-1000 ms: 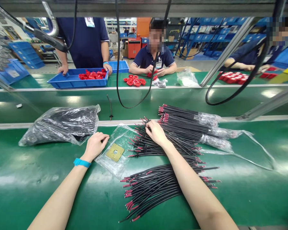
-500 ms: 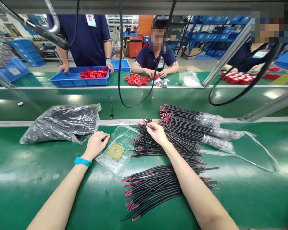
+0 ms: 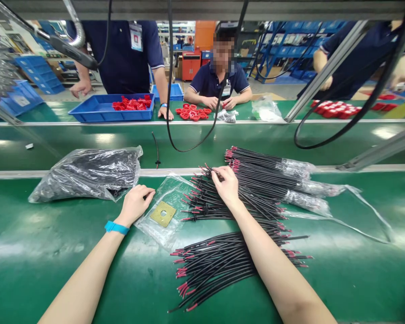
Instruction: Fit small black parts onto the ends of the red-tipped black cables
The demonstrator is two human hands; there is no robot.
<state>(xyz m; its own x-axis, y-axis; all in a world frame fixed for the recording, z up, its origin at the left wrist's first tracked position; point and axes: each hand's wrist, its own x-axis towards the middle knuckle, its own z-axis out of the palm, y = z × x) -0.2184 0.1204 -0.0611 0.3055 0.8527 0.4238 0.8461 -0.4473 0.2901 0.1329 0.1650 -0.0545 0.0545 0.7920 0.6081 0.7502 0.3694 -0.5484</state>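
Observation:
My right hand (image 3: pixel 227 183) is at the upper edge of a pile of black cables with red ends (image 3: pixel 219 204), its thumb and fingers pinched near a cable at the top. My left hand (image 3: pixel 137 203) rests with curled fingers beside a clear plastic bag (image 3: pixel 177 191); what it holds, if anything, is hidden. On that bag lies a yellow square plate with a round hole (image 3: pixel 158 217). A second group of black cables (image 3: pixel 216 265) lies nearer to me, under my right forearm.
A bag of black parts (image 3: pixel 87 173) lies left. Plastic-wrapped cable bundles (image 3: pixel 266 180) lie right, and a single cable (image 3: pixel 157 150) beyond the rail. Hanging cords loop overhead. Three people stand or sit across, near a blue tray (image 3: pixel 101 110) and red parts (image 3: pixel 192 111).
My right hand has shifted slightly right along the cable tops. My left hand is still. Across the bench, the left person's hands have left the tray, and the right person has moved.

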